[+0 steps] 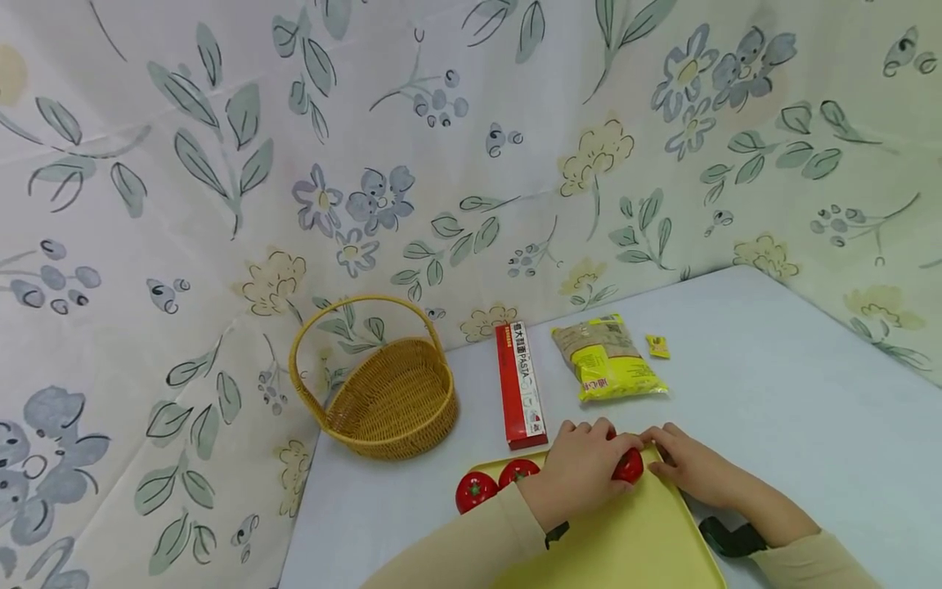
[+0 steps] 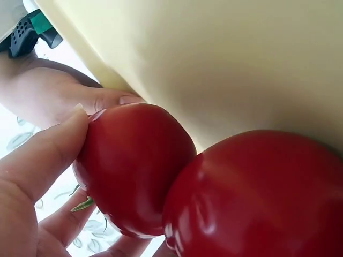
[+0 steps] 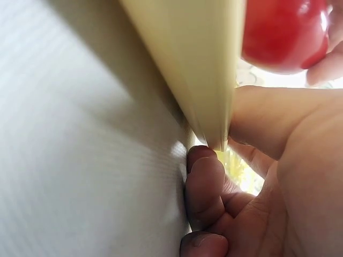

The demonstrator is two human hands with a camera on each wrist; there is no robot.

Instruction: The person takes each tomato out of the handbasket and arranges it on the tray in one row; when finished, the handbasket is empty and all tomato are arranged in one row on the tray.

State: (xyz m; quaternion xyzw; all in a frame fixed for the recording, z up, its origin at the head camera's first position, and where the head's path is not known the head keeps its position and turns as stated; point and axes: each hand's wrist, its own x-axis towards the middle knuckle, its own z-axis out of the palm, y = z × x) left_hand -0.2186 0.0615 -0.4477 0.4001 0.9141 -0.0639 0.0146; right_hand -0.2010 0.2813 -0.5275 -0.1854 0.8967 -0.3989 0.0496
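My left hand (image 1: 577, 470) grips a red tomato (image 1: 629, 466) near the far right corner of a yellow tray (image 1: 625, 540). In the left wrist view, the thumb lies on one side of this tomato (image 2: 134, 166) and the fingers curl round its stem side. A second tomato (image 2: 262, 198) touches it there. My right hand (image 1: 695, 466) holds the tray's far right corner; the right wrist view has its thumb against the tray rim (image 3: 198, 69) and curled fingers beneath. Two more tomatoes, one at the left (image 1: 475, 491) and one beside it (image 1: 518, 471), sit along the far edge.
Behind the tray lie a red and white pasta box (image 1: 520, 384), a yellow-labelled bag (image 1: 607, 357) and a small yellow packet (image 1: 658, 346). A wicker basket (image 1: 393, 446) with a tall handle stands at the left. Floral cloth (image 1: 456, 164) hangs along the back of the white table (image 1: 780, 393).
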